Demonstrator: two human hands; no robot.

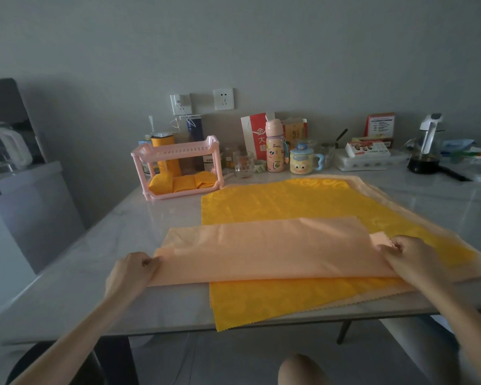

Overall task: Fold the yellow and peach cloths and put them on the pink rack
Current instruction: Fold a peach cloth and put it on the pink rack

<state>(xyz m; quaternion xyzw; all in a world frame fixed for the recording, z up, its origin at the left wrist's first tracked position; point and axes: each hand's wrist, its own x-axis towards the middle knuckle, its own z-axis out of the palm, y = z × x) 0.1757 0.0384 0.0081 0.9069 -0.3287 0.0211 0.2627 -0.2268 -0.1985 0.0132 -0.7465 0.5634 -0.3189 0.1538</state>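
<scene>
Peach cloth between hands — left hand, right hand (both pinching ends).

Peach cloth: smooth, matt fabric. Yellow cloth: patterned weave, pinked edges. Rack: glossy pink plastic. Tabletop: polished, marble-like.

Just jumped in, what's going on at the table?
A person is folding a peach cloth, the left hand pinching one end and the right hand the other. It lies folded across a spread yellow cloth on the table. The pink rack behind holds folded yellow cloths on its lower shelf.
</scene>
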